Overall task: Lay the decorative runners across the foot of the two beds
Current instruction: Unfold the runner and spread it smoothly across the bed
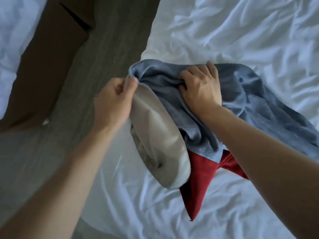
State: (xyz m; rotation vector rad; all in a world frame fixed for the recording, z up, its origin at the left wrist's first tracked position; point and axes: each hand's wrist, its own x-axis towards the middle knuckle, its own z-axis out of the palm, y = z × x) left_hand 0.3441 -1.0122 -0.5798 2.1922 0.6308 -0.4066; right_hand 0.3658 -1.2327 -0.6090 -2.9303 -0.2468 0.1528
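Head view looks down past two bare forearms onto the corner of a white bed (198, 204), its sheet rumpled. Nearest below the grips, a red runner (198, 183) lies flat on the sheet, its pointed end toward the viewer, its upper part tucked beneath the blue fabric. Left of it hangs the pale grey underside of the blue runner (269, 104), folded over near the bed's left edge. The left hand (113, 100) pinches the runner's hem between thumb and curled fingers, just off the mattress edge over the floor. To its right, the right hand (201, 87) bunches a fold of the blue cloth in curled fingers, resting on the bed. Beyond and right of that grip the blue fabric spreads crumpled across the sheet, with bare white bedding further out. Left of the grips, a strip of grey wood-grain floor (110, 40) runs between this bed and a second white bed (15, 31) at the far left
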